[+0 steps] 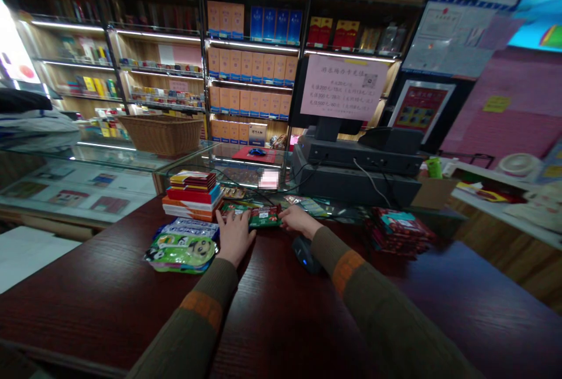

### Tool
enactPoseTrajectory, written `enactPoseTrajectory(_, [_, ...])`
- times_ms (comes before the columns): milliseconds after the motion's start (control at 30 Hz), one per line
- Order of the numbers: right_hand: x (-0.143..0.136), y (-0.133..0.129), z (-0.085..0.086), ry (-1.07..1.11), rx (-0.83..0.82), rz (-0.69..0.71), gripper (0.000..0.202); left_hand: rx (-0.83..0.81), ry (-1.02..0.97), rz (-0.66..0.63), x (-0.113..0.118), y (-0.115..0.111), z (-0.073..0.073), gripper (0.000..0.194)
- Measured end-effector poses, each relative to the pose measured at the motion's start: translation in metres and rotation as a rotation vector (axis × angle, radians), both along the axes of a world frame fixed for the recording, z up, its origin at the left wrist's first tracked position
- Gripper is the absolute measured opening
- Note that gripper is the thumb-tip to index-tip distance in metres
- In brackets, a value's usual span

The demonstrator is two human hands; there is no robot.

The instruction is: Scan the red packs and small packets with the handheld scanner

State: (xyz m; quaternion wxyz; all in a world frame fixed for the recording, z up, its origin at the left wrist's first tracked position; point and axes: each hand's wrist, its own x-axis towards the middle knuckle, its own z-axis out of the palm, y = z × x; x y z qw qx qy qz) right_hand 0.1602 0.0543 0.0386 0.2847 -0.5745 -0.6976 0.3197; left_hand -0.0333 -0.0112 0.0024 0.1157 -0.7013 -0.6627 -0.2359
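Green and dark red packets lie near the back edge of the dark red table. My left hand rests with spread fingers on the left end of these packets. At their right end, my right hand has its fingers closed together on the packet's edge. A black scanner-like device lies just under my right wrist. Left of my left hand are a green panda packet and blue packets, with a pile of red, yellow and orange boxes behind them.
A stack of dark red packets sits on the right of the table. Behind stand a black register with a screen and a pink sign. A wicker basket is on the glass counter at the left, before tall shelves of boxes.
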Motion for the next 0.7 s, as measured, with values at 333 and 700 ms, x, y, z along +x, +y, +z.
enactPoseTrajectory(333, [0.008,-0.006,0.007,0.092,-0.192,-0.070,0.028,0.086,0.009,-0.085,0.008,0.002,-0.002,0.041])
enactPoseTrajectory(700, [0.032,-0.012,0.010,0.067,-0.118,-0.042,0.039,0.131,-0.002,-0.141,0.017,0.003,0.002,0.031])
